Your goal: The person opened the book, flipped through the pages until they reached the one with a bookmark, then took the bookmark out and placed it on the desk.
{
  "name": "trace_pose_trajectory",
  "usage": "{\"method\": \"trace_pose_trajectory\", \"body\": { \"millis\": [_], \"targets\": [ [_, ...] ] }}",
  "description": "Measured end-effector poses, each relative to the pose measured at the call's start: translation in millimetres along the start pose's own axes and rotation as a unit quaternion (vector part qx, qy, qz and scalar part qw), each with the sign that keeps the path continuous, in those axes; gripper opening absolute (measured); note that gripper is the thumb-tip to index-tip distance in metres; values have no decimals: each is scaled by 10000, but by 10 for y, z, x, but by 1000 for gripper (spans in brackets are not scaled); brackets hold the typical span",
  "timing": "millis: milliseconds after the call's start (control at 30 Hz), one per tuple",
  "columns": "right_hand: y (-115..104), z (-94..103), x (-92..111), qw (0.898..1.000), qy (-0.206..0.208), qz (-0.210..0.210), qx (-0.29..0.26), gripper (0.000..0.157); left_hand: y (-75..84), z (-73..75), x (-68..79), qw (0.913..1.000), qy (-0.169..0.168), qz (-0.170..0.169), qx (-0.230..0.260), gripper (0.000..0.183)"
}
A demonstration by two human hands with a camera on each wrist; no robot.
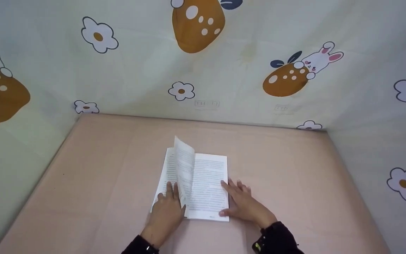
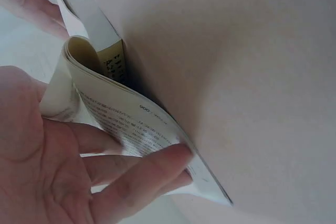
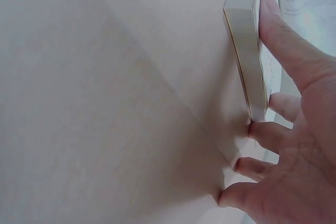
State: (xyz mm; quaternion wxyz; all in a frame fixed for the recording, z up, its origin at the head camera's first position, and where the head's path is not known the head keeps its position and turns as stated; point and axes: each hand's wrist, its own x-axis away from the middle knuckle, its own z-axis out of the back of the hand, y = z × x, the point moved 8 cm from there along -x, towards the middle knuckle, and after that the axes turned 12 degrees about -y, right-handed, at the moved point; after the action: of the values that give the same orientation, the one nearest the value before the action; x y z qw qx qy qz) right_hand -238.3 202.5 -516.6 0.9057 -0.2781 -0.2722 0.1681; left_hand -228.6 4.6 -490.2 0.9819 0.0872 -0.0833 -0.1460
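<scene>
An open book (image 1: 210, 187) with printed text lies on the table; in the right wrist view the thick edge of its page block (image 3: 247, 61) shows. One or more leaves (image 1: 184, 162) stand up near the middle, curving. My left hand (image 1: 167, 211) rests on the left page, fingers extended, its thumb near the foot of the raised leaves. In the left wrist view, its fingers lie against a printed page (image 2: 131, 119). My right hand (image 1: 245, 204) is at the book's right edge. Its thumb (image 3: 286, 38) touches the right page, while other fingers reach the tabletop beside the book.
The table has a plain pinkish-beige cover (image 1: 118, 158). Pale fabric walls (image 1: 136, 70) with printed rabbits, flowers and brown fruit shapes stand behind it and at both sides. Dark sleeves (image 1: 277, 240) cover the person's forearms.
</scene>
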Motion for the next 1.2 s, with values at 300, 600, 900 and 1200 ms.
{"method": "trace_pose_trajectory", "body": {
  "millis": [300,600,900,1200],
  "targets": [
    [6,8,5,9999,25,-72,-78,95,-107,50,11,9990,-32,345,285,59],
    [-1,16,-2,9999,3,-110,-14,96,-324,68,11,9982,370,402,244,58],
    [-10,4,-14,10000,-21,-85,-22,97,-204,0,-50,9991,151,-139,-359,78],
    [-22,-3,-23,10000,-30,-50,7,96,-105,2,-29,9977,370,-536,-181,55]
  ]
}}
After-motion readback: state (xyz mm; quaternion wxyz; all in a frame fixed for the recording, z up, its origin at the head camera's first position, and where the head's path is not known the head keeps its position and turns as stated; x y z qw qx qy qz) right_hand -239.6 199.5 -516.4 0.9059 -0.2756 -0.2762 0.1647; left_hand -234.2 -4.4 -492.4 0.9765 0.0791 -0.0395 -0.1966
